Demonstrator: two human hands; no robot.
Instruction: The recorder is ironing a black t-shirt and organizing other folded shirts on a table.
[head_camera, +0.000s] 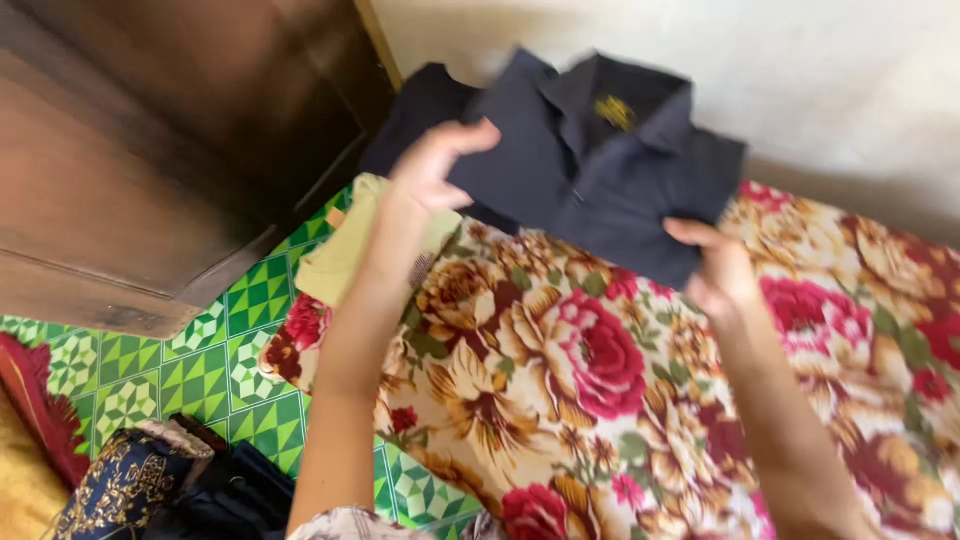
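Head cam, looking down. Folded dark navy shirt (600, 170), collar up, sits at far edge of the floral bedspread (600, 400), close to the pale wall (780, 70). Shirt's left sleeve part overhangs the spread toward the wooden cabinet (150, 150).

L hand (435, 165): at shirt's left edge, fingers curled over the fabric, thumb below; looks like a grip on the edge but frame is blurred, so contact is only approx. R hand (720, 270): at shirt's lower right corner, thumb on top of the cloth, other fingers tucked under or behind, pinching the corner. Both forearms cross the spread from the near side.

Under the L wrist: a pale yellow-green cloth (345, 250) lying at the spread's left edge, partly covered by the shirt.

Room: the spread between the two arms is bare, flat, w/ wide free area down to near edge. Left of spread, a strip of green patterned floor mat (230, 350), narrow between spread edge and cabinet base. Near-left corner: dark blue cloth w/ gold print (125, 490) in a heap, plus a red fringed fabric (35, 400) at frame edge.
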